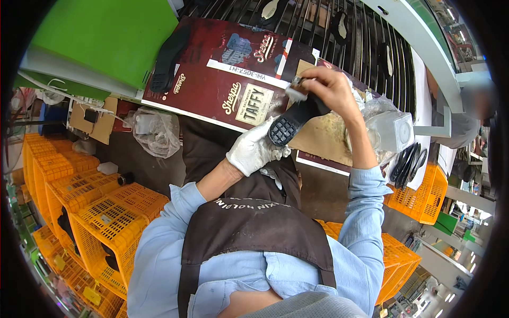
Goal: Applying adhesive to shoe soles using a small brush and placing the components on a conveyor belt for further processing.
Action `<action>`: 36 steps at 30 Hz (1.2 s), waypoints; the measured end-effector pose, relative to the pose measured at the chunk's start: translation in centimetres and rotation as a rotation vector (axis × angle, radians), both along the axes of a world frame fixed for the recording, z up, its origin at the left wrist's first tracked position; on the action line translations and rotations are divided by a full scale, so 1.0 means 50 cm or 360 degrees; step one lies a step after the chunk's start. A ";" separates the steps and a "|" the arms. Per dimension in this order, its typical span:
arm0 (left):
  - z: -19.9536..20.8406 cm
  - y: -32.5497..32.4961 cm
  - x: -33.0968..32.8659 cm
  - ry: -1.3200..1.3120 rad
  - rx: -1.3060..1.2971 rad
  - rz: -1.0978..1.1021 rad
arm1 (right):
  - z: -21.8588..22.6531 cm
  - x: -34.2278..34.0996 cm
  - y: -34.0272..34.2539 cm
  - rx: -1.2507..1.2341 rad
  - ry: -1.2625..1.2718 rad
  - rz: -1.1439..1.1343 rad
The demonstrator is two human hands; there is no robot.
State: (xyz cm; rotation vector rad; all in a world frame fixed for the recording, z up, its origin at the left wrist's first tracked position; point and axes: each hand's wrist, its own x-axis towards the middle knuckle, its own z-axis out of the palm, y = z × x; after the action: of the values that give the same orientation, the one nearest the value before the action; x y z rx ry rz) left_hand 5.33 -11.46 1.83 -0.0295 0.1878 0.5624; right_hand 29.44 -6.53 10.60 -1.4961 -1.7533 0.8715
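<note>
My left hand (249,151), in a white glove, is closed around the heel end of a black shoe sole (286,129). The sole's treaded heel faces up, and its length slants away to the far right over the board's near edge. Bare and pinched, my right hand (335,91) grips a small flat brush (295,94) with pale bristles. Its bristle end is close above the sole; whether they touch I cannot tell. Another black sole (168,61) lies at the left end of the dark red printed board (204,100).
Beyond the board runs a rack of metal bars (366,42) carrying several soles. A clear plastic container (391,131) stands at the right, beside a bundle of dark soles (407,164). Orange crates (119,209) are stacked at the left; a clear plastic bag (156,131) hangs nearby.
</note>
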 end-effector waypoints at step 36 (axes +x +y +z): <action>0.022 -0.024 0.027 -0.0260 -0.0116 -0.0091 | 0.024 -0.080 -0.230 0.0925 -0.0551 -0.0011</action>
State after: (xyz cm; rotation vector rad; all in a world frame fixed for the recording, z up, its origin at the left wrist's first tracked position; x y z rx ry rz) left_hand 6.67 -12.66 2.93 -0.1401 0.0496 0.4934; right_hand 25.43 -18.03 11.81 -1.2977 -2.0140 0.0639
